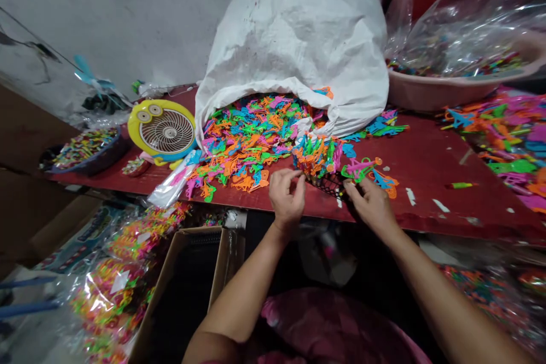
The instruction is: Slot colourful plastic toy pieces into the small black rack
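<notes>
A black mesh net [326, 185] lies on the red table top, stuffed with bright plastic pieces in orange, pink and green. My left hand [286, 196] pinches the net's near left edge between thumb and fingers. My right hand [371, 209] grips its right edge, close to a pink and green plastic piece [358, 169]. A large heap of multicoloured plastic pieces [243, 145] spills from a white woven sack [294, 34] just beyond my hands. Part of the net is hidden by my fingers and the pieces.
A yellow and blue fan [164, 131] stands left of the heap. A pink basin [443, 91] under clear plastic and more loose pieces [507, 142] fill the right. Bagged pieces [111, 290] and a cardboard box [183, 278] sit below the table edge.
</notes>
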{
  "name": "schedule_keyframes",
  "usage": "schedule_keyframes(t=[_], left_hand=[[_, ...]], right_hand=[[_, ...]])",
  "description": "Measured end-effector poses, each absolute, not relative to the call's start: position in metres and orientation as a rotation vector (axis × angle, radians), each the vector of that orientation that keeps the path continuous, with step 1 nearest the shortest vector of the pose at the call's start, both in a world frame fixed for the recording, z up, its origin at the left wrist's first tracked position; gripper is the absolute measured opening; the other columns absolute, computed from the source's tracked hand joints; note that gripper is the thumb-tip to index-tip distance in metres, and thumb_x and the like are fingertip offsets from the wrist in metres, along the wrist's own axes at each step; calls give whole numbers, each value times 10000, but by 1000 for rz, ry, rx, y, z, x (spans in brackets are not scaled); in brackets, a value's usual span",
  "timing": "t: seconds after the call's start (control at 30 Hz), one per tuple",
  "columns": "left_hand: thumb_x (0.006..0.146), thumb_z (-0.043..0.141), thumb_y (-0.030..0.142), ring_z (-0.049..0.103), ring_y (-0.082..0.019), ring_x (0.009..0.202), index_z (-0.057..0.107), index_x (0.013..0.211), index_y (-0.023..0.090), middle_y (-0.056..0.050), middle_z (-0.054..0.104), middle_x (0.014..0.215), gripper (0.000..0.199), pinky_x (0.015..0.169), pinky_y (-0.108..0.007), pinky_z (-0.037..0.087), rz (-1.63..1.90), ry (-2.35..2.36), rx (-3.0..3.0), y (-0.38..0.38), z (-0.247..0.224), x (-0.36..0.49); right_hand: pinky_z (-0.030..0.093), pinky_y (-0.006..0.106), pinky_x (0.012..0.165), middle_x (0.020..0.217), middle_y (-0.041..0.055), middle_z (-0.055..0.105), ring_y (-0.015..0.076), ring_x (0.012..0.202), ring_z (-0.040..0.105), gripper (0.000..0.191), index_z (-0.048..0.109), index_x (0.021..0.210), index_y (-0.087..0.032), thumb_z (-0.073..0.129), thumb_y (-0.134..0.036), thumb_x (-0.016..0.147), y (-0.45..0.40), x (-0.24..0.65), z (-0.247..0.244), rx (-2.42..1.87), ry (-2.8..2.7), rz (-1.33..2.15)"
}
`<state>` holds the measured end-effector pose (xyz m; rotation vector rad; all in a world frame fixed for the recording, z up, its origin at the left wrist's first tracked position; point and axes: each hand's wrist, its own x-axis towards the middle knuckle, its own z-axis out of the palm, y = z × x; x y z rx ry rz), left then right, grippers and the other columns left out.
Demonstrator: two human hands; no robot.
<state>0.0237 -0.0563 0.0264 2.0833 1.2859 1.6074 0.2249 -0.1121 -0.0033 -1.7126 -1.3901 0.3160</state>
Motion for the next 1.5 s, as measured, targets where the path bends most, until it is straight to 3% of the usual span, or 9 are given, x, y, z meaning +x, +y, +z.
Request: schedule_keyframes(t=[0.13, 0.27, 0.6, 0.73, 0.9, 1.03, 1.23, 1.4, 1.5], left_hand=[[876, 693, 251, 640, -167, 846, 753, 962, 197, -49, 690, 859, 117, 795, -317, 516, 1325, 1262, 2063, -52, -9, 29], [835, 757, 344, 634, -161, 777, 772, 949, 215, -30, 691, 806, 172, 757, -318, 476, 1175, 1395, 2053, -44, -14, 41], [904, 669, 327, 634, -167, 755, 750, 828, 228, -16, 688, 784, 149, 739, -325, 414, 1006, 1516, 2131, -41, -4, 45], [850, 707, 275, 606, -145, 723, 673, 815, 196, -11, 638, 803, 93, 685, -281, 451, 1108, 1512, 1913, -32, -14, 40], [727, 790, 219, 609, -174, 1009, 557, 1084, 192, -72, 584, 1111, 427, 861, -302, 525, 1454, 1238, 1924, -24, -11, 33], [789, 767, 341, 524, -233, 1249, 564, 1162, 220, -110, 552, 1278, 442, 1053, -401, 450, 1578, 1203, 2149, -24, 14, 29], [846, 709, 447, 391, -288, 1419, 660, 1230, 321, -79, 463, 1492, 408, 1142, -461, 327, 1324, 1086, 2645, -12, 57, 18], [908, 650, 422, 553, -235, 1252, 723, 1089, 305, -55, 695, 1205, 228, 1098, -417, 319, 1011, 868, 2817, 5, 77, 19], [917, 642, 416, 604, -215, 1123, 723, 1078, 288, -41, 729, 1073, 221, 1040, -380, 342, 862, 855, 2824, 10, 82, 22]], right_hand=[[299, 307, 563, 622, -3, 504, 158, 562, 425, 317, 553, 759, -234, 500, -497, 927, -112, 225, -6, -1714, -1393, 305], [283, 319, 528, 583, -3, 490, 162, 521, 412, 324, 512, 735, -251, 503, -513, 926, -112, 227, -8, -1730, -1381, 304], [300, 319, 543, 621, 12, 543, 172, 547, 458, 311, 542, 800, -246, 484, -520, 935, -110, 230, -13, -1740, -1388, 350], [304, 328, 555, 602, 13, 522, 171, 544, 448, 313, 509, 752, -250, 487, -510, 927, -111, 229, -11, -1721, -1412, 306], [305, 332, 554, 603, 16, 509, 177, 546, 446, 317, 488, 734, -255, 480, -513, 919, -112, 228, -7, -1713, -1419, 321], [329, 343, 569, 621, 29, 528, 198, 577, 483, 300, 509, 748, -257, 480, -501, 920, -112, 230, -5, -1677, -1440, 332], [340, 338, 574, 622, 19, 518, 189, 569, 466, 289, 531, 771, -255, 482, -500, 916, -114, 231, -3, -1640, -1457, 304], [305, 335, 547, 570, 7, 458, 174, 531, 417, 337, 460, 687, -261, 485, -507, 916, -113, 232, -5, -1655, -1453, 295], [291, 334, 536, 566, 8, 458, 173, 528, 416, 337, 451, 683, -262, 491, -504, 915, -113, 232, -5, -1663, -1449, 287]])
